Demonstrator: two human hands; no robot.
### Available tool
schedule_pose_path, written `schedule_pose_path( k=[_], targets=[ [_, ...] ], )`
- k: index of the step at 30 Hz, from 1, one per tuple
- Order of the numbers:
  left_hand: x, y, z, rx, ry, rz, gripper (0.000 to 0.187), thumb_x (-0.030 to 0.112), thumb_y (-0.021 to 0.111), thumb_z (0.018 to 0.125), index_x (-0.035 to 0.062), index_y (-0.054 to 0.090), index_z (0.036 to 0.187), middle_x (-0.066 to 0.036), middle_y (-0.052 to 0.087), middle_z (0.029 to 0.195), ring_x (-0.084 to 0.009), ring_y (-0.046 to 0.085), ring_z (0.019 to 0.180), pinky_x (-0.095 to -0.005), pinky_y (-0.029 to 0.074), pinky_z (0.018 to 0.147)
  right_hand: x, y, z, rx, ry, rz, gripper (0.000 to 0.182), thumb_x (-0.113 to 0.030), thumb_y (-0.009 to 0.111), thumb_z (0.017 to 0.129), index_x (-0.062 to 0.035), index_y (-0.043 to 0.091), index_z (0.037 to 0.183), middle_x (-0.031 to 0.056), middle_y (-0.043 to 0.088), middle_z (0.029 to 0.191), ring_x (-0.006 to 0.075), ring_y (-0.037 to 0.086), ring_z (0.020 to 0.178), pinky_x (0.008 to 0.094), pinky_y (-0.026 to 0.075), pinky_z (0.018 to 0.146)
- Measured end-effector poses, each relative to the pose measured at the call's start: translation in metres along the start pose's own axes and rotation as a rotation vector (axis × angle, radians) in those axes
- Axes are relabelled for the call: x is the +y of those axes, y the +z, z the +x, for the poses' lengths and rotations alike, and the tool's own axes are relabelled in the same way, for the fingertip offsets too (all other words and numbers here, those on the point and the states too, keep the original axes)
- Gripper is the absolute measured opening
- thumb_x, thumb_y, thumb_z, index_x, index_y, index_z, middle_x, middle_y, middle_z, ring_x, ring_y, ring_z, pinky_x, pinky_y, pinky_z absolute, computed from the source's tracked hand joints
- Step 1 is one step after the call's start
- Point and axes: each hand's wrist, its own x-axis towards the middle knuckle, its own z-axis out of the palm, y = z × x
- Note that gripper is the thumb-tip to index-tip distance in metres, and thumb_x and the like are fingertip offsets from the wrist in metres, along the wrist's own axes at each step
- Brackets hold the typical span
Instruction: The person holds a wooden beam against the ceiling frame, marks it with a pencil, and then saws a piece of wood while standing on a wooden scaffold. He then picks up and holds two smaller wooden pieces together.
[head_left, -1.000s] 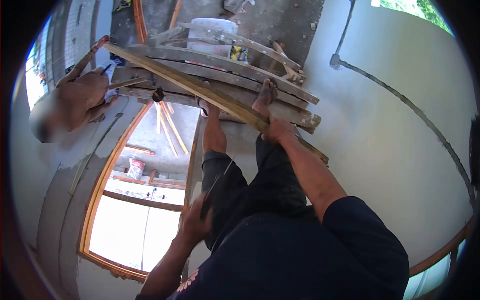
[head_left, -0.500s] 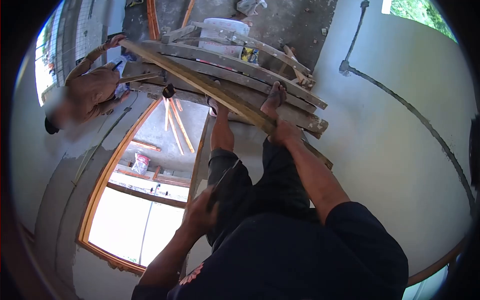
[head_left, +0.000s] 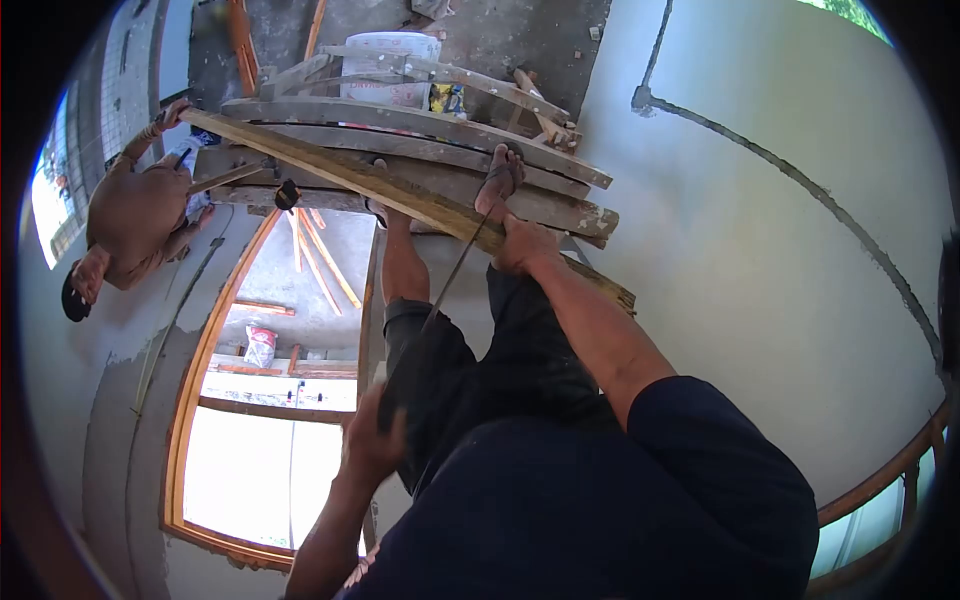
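My left hand (head_left: 372, 435) is closed on the handle of a handsaw (head_left: 452, 278), whose thin dark blade slants upward and overlaps the timber near its close end. The long wooden beam (head_left: 340, 168) runs diagonally from the upper left down to my right hand (head_left: 527, 245). That hand is wrapped over the beam's near end, beside the blade. My right foot (head_left: 498, 180) rests on the planks just beyond the beam. At the far end, a co-worker's hand (head_left: 175, 112) grips the same beam.
Under my feet lie rough scaffold planks (head_left: 560, 208). Behind them stands a white bucket (head_left: 385, 68). The co-worker (head_left: 135, 215) is at the left. A wood-framed opening (head_left: 190, 420) drops to a lower floor on my left, with a tape measure (head_left: 287, 194) near its top. A plastered wall (head_left: 740, 260) rises on the right.
My left hand has swung the saw up, so its blade now crosses the beam beside my right hand. The whole view has shifted, moving the scene leftward.
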Motion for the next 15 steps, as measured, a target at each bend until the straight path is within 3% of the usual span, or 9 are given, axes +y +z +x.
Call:
schedule_pose_path(
  k=[1,3,4,6,8,9,12,14,15],
  targets=[
    [0.018,-0.027,-0.028,-0.093,-0.219,-0.077,0.045,0.005,0.063,0.081,-0.0011,0.049,0.123,-0.025,0.064,0.107,-0.0364,0.066,0.1,-0.0417,0.054,0.085,-0.002,-0.006,0.0,-0.022,0.001,-0.006,0.055,-0.024,0.071,0.064,-0.0071,0.058,0.115,0.02,0.064,0.111,0.0356,0.061,0.108,0.0438,0.047,0.093],
    [0.021,-0.031,-0.041,-0.079,-0.195,-0.043,0.045,0.005,0.062,0.082,-0.0005,0.049,0.124,-0.024,0.065,0.107,-0.0364,0.065,0.104,-0.0408,0.053,0.088,0.001,0.001,-0.005,-0.034,-0.001,-0.003,0.055,-0.024,0.071,0.064,-0.0069,0.058,0.114,0.0201,0.065,0.111,0.0356,0.061,0.108,0.0436,0.047,0.093],
    [0.016,-0.019,-0.02,-0.079,-0.201,-0.069,0.044,0.005,0.061,0.083,-0.0004,0.048,0.125,-0.023,0.066,0.105,-0.037,0.066,0.101,-0.0418,0.053,0.086,0.002,0.006,-0.004,-0.001,-0.005,0.014,0.054,-0.025,0.071,0.064,-0.0068,0.059,0.114,0.02,0.065,0.111,0.0355,0.061,0.108,0.0433,0.047,0.093],
    [-0.006,0.045,0.074,0.083,0.086,-0.166,0.042,0.007,0.06,0.084,0.0029,0.049,0.125,-0.028,0.064,0.097,-0.0439,0.063,0.093,-0.0484,0.052,0.077,0.002,0.011,0.006,0.027,-0.025,0.029,0.054,-0.026,0.072,0.064,-0.0066,0.059,0.113,0.0199,0.065,0.111,0.0354,0.06,0.108,0.0427,0.047,0.093],
    [0.006,0.092,0.172,0.027,0.065,-0.125,0.036,0.01,0.061,0.083,0.0033,0.049,0.116,-0.029,0.062,0.082,-0.0479,0.061,0.083,-0.0544,0.047,0.069,0.005,0.01,-0.003,0.011,-0.022,0.028,0.055,-0.027,0.072,0.064,-0.0066,0.059,0.113,0.0201,0.065,0.111,0.0353,0.06,0.109,0.0422,0.047,0.093],
    [0.007,0.092,0.175,0.016,0.062,-0.138,0.036,0.01,0.061,0.083,0.0034,0.049,0.116,-0.029,0.062,0.081,-0.048,0.061,0.082,-0.0549,0.047,0.069,0.007,0.004,0.001,0.027,-0.028,0.02,0.056,-0.028,0.073,0.064,-0.0064,0.059,0.113,0.0199,0.065,0.111,0.0353,0.06,0.109,0.0421,0.047,0.093],
    [0.016,0.055,0.115,-0.015,-0.041,-0.167,0.04,0.01,0.061,0.083,0.0046,0.046,0.12,-0.03,0.062,0.084,-0.049,0.06,0.083,-0.0561,0.047,0.07,0.004,-0.001,-0.008,0.013,-0.038,0.004,0.057,-0.029,0.073,0.064,-0.006,0.059,0.114,0.0192,0.065,0.112,0.035,0.06,0.109,0.0419,0.047,0.093],
    [0.009,0.004,0.019,-0.007,-0.023,-0.063,0.047,0.006,0.061,0.082,0.0043,0.047,0.127,-0.026,0.064,0.104,-0.0437,0.064,0.092,-0.0486,0.052,0.078,-0.005,-0.008,-0.005,-0.011,0.022,0.021,0.058,-0.029,0.073,0.063,-0.006,0.059,0.114,0.0187,0.065,0.112,0.0346,0.06,0.109,0.0419,0.047,0.093],
    [0.016,-0.023,-0.015,-0.046,-0.116,-0.086,0.046,0.004,0.061,0.082,0.0032,0.048,0.127,-0.024,0.064,0.107,-0.0394,0.064,0.101,-0.0445,0.053,0.086,-0.009,-0.014,0.0,-0.01,-0.001,0.009,0.058,-0.029,0.073,0.063,-0.0064,0.059,0.115,0.0183,0.065,0.112,0.0345,0.06,0.109,0.042,0.048,0.093]
  ],
)
